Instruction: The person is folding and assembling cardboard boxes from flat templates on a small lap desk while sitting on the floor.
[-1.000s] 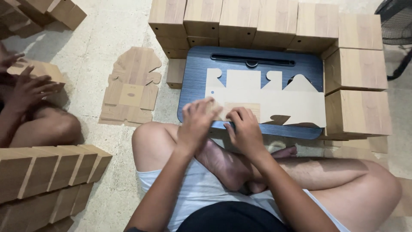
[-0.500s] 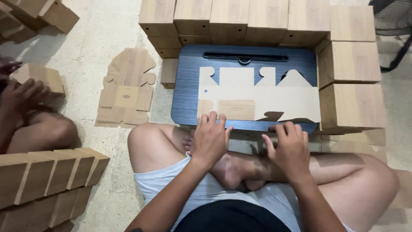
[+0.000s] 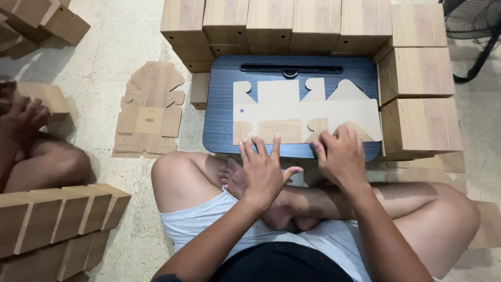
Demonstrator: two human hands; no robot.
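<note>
Cardboard blank [image 3: 308, 112] lies flat on our dark blue bench [image 3: 222, 104]; our left hand [image 3: 263, 169], open, and right hand [image 3: 339, 156], fingers curled, press its near edge.

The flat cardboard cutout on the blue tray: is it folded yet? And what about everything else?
Flat die-cut cardboard sheet: unfolded, flat on tray.
Dark blue lap tray: on floor.
Left hand: open, fingertips at sheet edge.
Right hand: pressing sheet's near edge.
Wood-grain boxes: folded, stacked.
Floor blanks: flat, piled.
</note>
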